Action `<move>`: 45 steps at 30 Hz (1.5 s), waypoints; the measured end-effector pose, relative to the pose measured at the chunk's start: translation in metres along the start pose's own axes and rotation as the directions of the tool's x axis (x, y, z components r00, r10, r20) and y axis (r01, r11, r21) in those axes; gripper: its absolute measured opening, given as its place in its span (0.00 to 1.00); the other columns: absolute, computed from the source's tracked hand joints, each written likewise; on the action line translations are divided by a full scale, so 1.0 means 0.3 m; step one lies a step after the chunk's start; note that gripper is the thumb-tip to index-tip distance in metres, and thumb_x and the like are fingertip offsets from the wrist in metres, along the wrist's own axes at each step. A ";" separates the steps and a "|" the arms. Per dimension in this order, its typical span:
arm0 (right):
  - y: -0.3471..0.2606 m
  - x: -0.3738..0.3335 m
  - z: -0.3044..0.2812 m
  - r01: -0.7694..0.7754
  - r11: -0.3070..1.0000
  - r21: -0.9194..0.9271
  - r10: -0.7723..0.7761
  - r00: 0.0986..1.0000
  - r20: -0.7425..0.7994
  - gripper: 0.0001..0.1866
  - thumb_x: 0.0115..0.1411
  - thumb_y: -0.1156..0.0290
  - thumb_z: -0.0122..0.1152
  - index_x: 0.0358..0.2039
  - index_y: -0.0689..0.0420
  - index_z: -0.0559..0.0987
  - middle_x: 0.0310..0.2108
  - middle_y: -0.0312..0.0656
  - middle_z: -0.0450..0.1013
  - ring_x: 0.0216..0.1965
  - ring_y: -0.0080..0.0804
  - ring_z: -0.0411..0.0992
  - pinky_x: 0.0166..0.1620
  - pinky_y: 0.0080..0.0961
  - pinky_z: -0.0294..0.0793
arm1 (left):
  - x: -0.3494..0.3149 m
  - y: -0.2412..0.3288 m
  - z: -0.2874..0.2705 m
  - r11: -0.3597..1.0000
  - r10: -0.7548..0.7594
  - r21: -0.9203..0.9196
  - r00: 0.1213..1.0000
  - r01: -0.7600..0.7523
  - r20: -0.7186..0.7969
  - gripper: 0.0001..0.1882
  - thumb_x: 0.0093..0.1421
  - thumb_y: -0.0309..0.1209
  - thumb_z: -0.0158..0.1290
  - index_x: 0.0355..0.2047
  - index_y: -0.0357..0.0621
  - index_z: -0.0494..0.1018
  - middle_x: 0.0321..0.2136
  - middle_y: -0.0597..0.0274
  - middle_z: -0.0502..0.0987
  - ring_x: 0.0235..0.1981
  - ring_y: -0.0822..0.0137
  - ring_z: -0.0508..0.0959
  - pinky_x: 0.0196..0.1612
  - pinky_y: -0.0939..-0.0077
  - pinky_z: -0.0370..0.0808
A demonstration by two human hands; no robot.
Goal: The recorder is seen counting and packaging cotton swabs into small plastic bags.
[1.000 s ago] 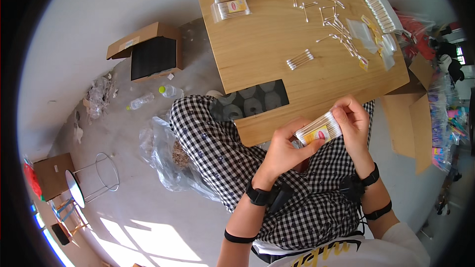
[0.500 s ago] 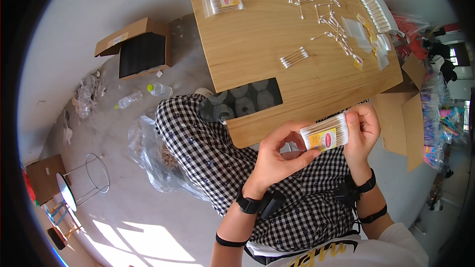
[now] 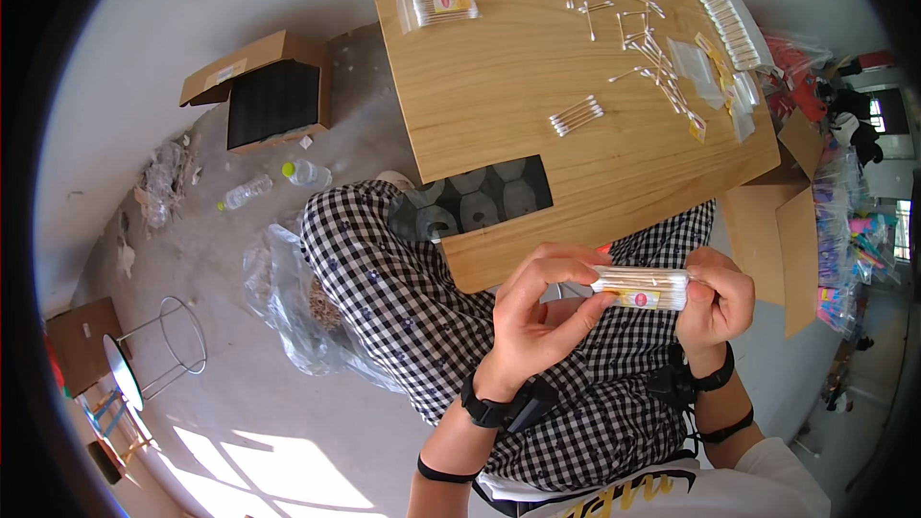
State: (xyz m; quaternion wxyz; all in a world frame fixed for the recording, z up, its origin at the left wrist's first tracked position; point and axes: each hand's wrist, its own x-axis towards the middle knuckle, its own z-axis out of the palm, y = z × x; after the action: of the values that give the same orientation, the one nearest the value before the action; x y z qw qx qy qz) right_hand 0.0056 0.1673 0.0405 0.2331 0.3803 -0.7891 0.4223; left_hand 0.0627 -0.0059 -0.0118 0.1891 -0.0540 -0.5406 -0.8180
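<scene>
Between my two hands, above my lap and just off the near table edge, is a clear bag of cotton swabs (image 3: 641, 284) with a yellow label. My left hand (image 3: 547, 312) pinches its left end between thumb and fingers. At its right end, my right hand (image 3: 715, 299) has its fingers curled closed on the bag. The bag is tilted, so the swabs show edge-on with the label below them. A small row of loose cotton swabs (image 3: 577, 116) lies on the table ahead, and a scattered heap of swabs (image 3: 660, 72) is farther right.
Filled swab bags (image 3: 438, 6) are stacked at the table's far left. More swab bundles (image 3: 734, 24) line the right edge, near empty clear bags (image 3: 696, 72). A dark cutout-patterned panel (image 3: 489, 197) sits at the near left table corner. Cardboard box (image 3: 767, 240) stands right.
The swab bag has tipped from label facing up to nearly edge-on, and it sits slightly lower and farther right. My right hand has shifted right and down with it.
</scene>
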 end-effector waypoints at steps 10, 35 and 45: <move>-0.037 0.032 -0.016 0.061 0.998 -0.020 -0.058 0.993 0.104 0.12 0.54 0.72 0.63 0.34 0.61 0.69 0.14 0.39 0.67 0.12 0.28 0.62 0.16 0.23 0.63 | 0.005 0.007 -0.012 1.000 0.006 -0.007 1.000 -0.006 0.029 0.11 0.48 0.17 0.60 0.31 0.40 0.70 0.36 0.50 0.76 0.39 0.59 0.78 0.39 0.69 0.77; 0.006 -0.053 0.085 -0.717 -0.173 0.675 0.827 0.267 0.495 0.07 0.65 0.68 0.47 0.34 0.57 0.71 0.30 0.34 0.73 0.32 0.19 0.74 0.34 0.17 0.75 | 0.001 -0.004 0.010 0.959 -0.213 -0.148 0.959 0.242 0.188 0.48 0.33 0.30 0.73 0.56 0.37 0.62 0.37 0.62 0.74 0.38 0.69 0.75 0.43 0.74 0.72; 0.018 -0.057 0.085 -0.736 -0.262 0.624 0.784 0.214 0.583 0.07 0.64 0.69 0.48 0.32 0.58 0.72 0.28 0.34 0.73 0.27 0.16 0.73 0.27 0.13 0.72 | 0.015 -0.002 0.004 0.974 -0.211 0.109 0.969 0.198 0.128 0.43 0.34 0.32 0.72 0.53 0.42 0.67 0.33 0.66 0.70 0.32 0.71 0.70 0.39 0.76 0.70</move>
State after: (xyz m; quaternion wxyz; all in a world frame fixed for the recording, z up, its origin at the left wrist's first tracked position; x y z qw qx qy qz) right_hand 0.0104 0.1546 0.0125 -0.2897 -0.1597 -0.5048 0.7973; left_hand 0.0583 -0.0059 -0.0105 0.0680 -0.0455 -0.5937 -0.8005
